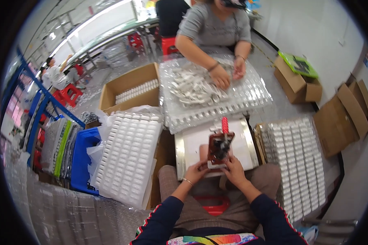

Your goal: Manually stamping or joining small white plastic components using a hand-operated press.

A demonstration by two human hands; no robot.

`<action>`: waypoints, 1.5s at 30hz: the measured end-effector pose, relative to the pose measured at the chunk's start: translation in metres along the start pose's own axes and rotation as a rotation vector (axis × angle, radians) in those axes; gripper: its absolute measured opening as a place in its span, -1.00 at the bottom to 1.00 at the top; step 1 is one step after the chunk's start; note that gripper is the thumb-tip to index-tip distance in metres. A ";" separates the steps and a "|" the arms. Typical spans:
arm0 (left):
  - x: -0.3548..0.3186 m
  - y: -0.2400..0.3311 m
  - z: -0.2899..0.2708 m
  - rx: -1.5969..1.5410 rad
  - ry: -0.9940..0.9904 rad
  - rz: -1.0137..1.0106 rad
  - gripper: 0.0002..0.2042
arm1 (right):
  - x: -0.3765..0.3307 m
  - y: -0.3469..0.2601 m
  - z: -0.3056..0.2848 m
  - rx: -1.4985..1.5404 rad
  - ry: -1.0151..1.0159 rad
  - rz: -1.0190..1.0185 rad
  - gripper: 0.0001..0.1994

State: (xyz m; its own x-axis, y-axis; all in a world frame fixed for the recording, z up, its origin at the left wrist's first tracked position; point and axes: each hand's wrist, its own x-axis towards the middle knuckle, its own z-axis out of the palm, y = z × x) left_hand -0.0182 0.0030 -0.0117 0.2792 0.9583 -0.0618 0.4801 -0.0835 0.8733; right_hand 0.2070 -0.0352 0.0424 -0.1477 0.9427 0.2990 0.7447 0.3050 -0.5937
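Observation:
A small bench press (219,148) with a brown body, dark mechanism and red grip (225,125) stands on a white board (192,141) with a metal frame. Close against the left side of its base is my left hand (195,172), fingers bent inward. From the other side my right hand (234,169) comes in, its fingers also closed toward the base. A pale edge (216,165) shows between both hands at the front of the press. Whatever the fingertips pinch is too small or hidden to name.
Across from me, a person's hands (222,78) work over a pile of white parts (194,85) on bubble wrap (255,92). White moulded trays (129,155) lean at left over a blue bin (79,163). More stacked trays (296,167) stand at right, beside cardboard boxes (341,122).

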 end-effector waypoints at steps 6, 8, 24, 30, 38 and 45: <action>0.004 -0.013 -0.006 -0.036 -0.005 -0.065 -0.55 | 0.004 0.027 0.025 0.069 0.045 -0.034 -0.62; 0.009 -0.028 -0.001 0.045 0.104 0.072 -0.55 | 0.013 0.028 0.027 0.152 0.044 -0.015 -0.53; 0.012 0.006 0.004 -0.138 -0.064 -0.044 -0.60 | 0.015 0.020 0.001 0.132 0.035 0.041 -0.61; 0.006 -0.020 -0.003 -0.026 0.046 0.032 -0.57 | 0.006 0.047 -0.084 0.169 -0.137 0.295 -0.74; 0.007 -0.006 0.003 -0.165 -0.025 -0.108 -0.63 | -0.091 0.204 -0.242 -0.127 0.474 0.638 -0.70; 0.010 0.007 -0.001 -0.176 -0.040 -0.229 -0.80 | -0.161 0.304 -0.323 -0.502 0.627 0.746 -0.69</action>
State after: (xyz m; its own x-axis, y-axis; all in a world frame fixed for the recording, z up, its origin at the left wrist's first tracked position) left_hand -0.0127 0.0118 -0.0057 0.2142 0.9349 -0.2829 0.3839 0.1857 0.9045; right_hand 0.6678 -0.1378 0.0551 0.7019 0.5881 0.4019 0.7105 -0.5376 -0.4541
